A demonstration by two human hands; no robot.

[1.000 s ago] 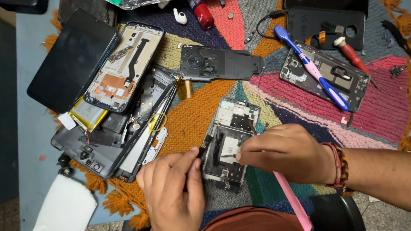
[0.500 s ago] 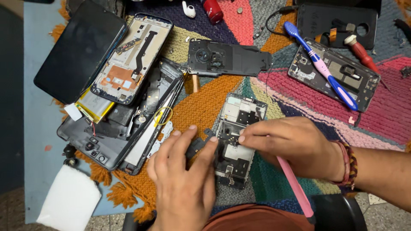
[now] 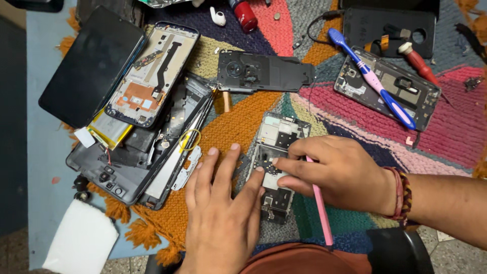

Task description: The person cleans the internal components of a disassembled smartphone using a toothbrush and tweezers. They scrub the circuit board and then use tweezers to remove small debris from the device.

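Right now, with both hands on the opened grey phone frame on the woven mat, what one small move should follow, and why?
Probably a slight lift of the pink plastic pry tool at the part under the right hand. Its fingertips pinch at the middle of the opened grey phone frame, while the left hand lies flat, its thumb pressing the frame's edge against the colourful woven mat, so the frame looks steadied.

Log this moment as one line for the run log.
left hand: flat, steadying opened phone frame | right hand: holds pink tool on frame | surface: woven mat
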